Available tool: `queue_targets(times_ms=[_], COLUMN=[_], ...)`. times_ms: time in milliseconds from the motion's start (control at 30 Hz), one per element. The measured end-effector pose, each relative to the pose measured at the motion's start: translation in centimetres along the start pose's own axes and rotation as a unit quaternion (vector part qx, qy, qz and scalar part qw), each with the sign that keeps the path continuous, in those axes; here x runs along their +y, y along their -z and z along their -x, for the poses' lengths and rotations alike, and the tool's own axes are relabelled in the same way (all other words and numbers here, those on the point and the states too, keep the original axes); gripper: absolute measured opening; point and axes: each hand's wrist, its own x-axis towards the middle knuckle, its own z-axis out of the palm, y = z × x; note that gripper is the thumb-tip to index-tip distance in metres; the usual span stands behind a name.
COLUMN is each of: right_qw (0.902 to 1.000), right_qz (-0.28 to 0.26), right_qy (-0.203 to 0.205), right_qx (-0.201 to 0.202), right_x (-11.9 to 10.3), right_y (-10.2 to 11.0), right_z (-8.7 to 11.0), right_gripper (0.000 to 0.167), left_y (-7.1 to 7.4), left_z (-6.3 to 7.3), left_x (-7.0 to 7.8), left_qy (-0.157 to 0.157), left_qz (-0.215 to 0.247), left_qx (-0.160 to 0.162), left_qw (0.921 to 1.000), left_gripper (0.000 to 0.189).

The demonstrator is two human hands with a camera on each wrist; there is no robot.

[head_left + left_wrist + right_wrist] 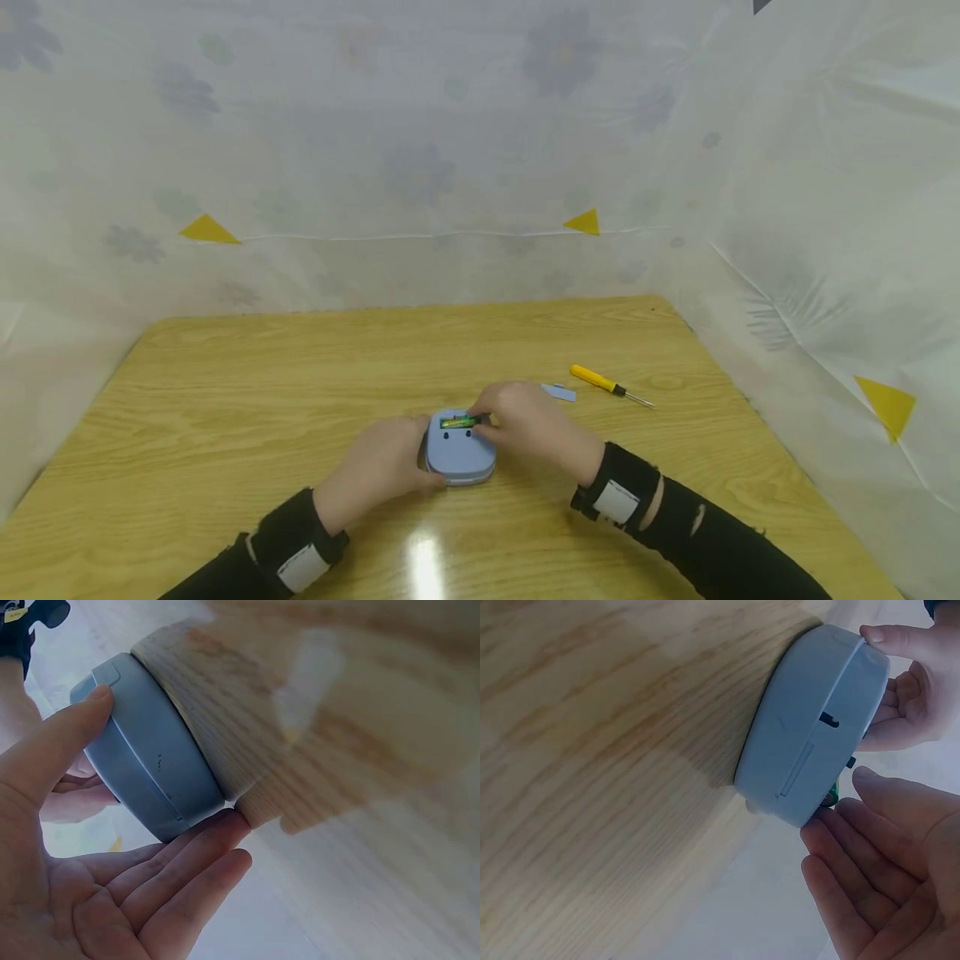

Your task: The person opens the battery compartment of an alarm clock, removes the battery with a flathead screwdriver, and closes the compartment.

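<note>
A rounded blue-grey device (461,457) lies flat on the wooden table (225,400), its open bay holding a green battery (457,422). My left hand (417,463) grips the device's left side; in the left wrist view its thumb (71,735) lies on the upper edge and its fingers (202,847) curl under the casing (150,765). My right hand (487,422) pinches the battery's right end. In the right wrist view those fingertips (826,819) touch the green battery (829,796) at the device's rim (810,742).
A small blue cover piece (559,391) lies just right of my right hand. A yellow-handled screwdriver (609,386) lies beyond it. White flowered sheeting (450,167) walls the table at the back and on both sides.
</note>
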Motion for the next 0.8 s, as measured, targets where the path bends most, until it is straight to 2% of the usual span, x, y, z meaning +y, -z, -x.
queue_targets(times_ms=[800], right_qw=[0.9985], right_qz=[0.045], right_qy=[0.017], right_qx=[0.024], right_x=[-0.38], right_y=[-0.54], right_z=[-0.58], right_gripper=[0.013], left_y=[-0.07], left_z=[-0.06], left_x=[0.04], left_qy=[0.010], left_qz=[-0.007], left_qx=[0.001], left_qw=[0.9999], left_gripper=[0.069])
